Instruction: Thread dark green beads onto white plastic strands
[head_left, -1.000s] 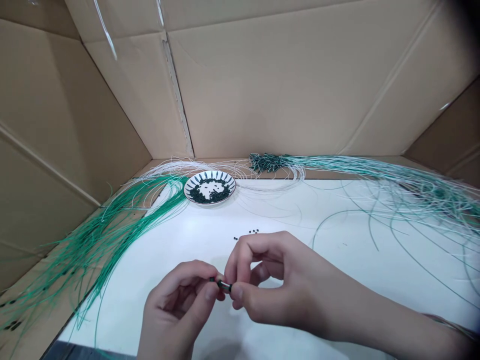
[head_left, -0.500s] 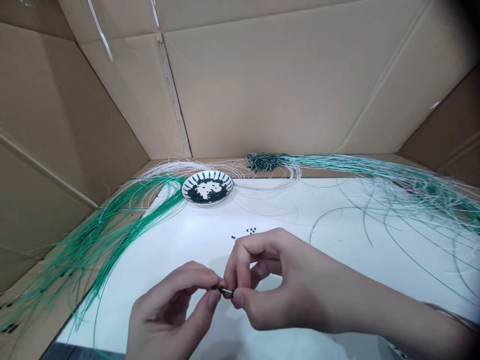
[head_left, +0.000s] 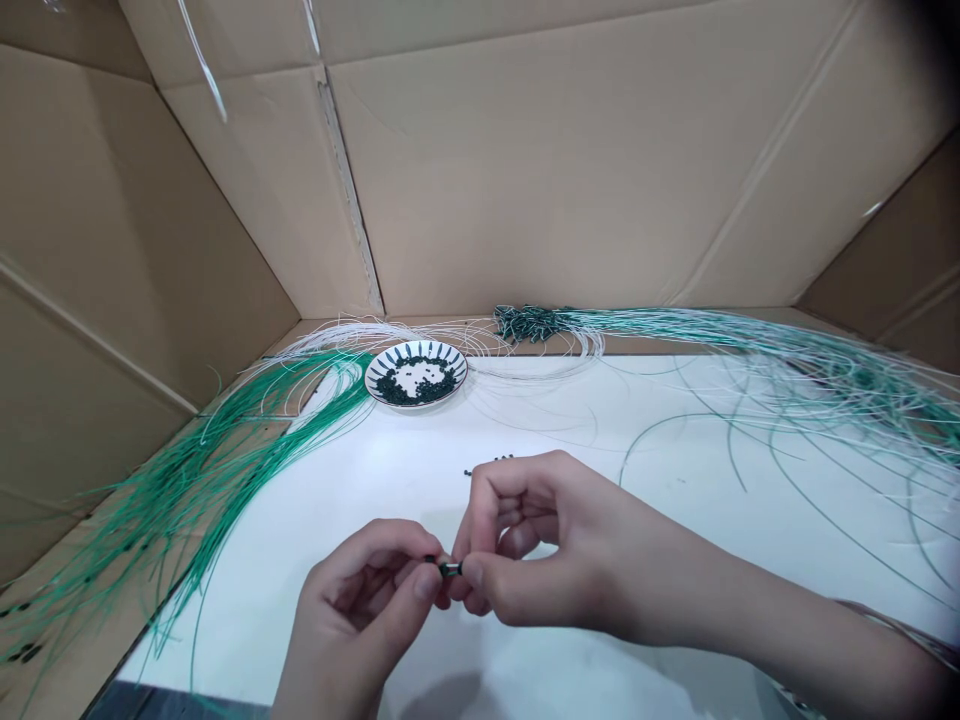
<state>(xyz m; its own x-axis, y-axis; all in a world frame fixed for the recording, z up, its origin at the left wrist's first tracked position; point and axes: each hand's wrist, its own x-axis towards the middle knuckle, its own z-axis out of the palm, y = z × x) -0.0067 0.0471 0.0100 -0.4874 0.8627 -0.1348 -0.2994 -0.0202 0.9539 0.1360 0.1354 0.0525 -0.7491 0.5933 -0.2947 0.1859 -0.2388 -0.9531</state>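
My left hand (head_left: 367,605) and my right hand (head_left: 559,550) meet fingertip to fingertip over the white work surface. Between them is a small dark part with a pale shiny strip (head_left: 450,569), its exact kind too small to make out. Thumb and index finger of my left hand pinch its left end. My right thumb and fingers close on its right end. A few tiny black pieces (head_left: 506,458) lie just beyond my right knuckles, partly hidden. Farther back stands a striped dish (head_left: 375,392) holding many more small black pieces (head_left: 435,388).
Green wires (head_left: 247,480) spread along the left edge, with white wires (head_left: 345,332) behind them. A long bundle of green and white wires (head_left: 675,325) with dark ends (head_left: 525,322) runs along the back right. Cardboard walls (head_left: 562,170) enclose the white surface (head_left: 360,470).
My left hand has shifted slightly right, and both hands have risen a little in view. The small dark part has turned more level between my fingertips.
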